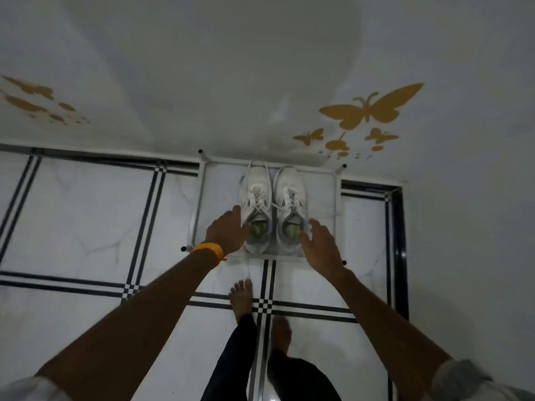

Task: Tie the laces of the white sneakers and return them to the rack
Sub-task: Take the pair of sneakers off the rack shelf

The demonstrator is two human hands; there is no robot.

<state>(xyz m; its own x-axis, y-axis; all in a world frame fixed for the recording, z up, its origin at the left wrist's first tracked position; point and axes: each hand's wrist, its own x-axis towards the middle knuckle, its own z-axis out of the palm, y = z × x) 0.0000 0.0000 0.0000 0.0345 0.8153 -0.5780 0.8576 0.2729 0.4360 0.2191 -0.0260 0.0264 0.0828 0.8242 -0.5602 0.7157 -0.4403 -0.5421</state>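
Left hand's fingertips (246,227) hidden inside left sneaker (256,206).

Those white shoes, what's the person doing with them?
A person is bending over a pair of white sneakers sitting side by side on a low white rack against the wall. The left hand touches the heel opening of the left shoe, and the right hand reaches the right shoe's heel. The laces look loose, one trailing off to the right. Neither shoe seems lifted yet.
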